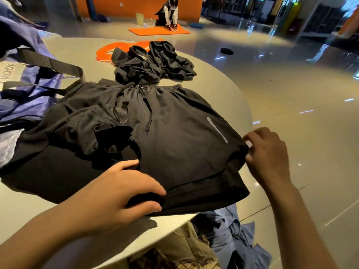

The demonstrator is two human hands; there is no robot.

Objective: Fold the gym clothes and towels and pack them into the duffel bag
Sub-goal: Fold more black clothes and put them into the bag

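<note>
black shorts [174, 136] lie spread across the middle of the frame on a pale round table [223, 90], waistband toward the top, leg hems toward the bottom. that flat layout looks like the smoothing step before a fold. the left hand [124, 191], lower centre, lies on the near hem with fingers fairly straight and the thumb tucked round the edge, probably pinning the cloth so it cannot slide. the right hand [266, 156], at the right edge of the shorts, pinches the outer leg corner between thumb and fingertips, pulling it taut or readying to carry it across. so the shorts sit between the two hands, touching both.

a crumpled dark garment [153, 63] waits in the upper centre, just beyond the waistband, not yet folded. more dark cloth [73, 121] bunches at centre left, overlapping the shorts. the purple duffel [29, 90] sits in the upper left, strap draped toward the shorts, close enough for packing.
</note>
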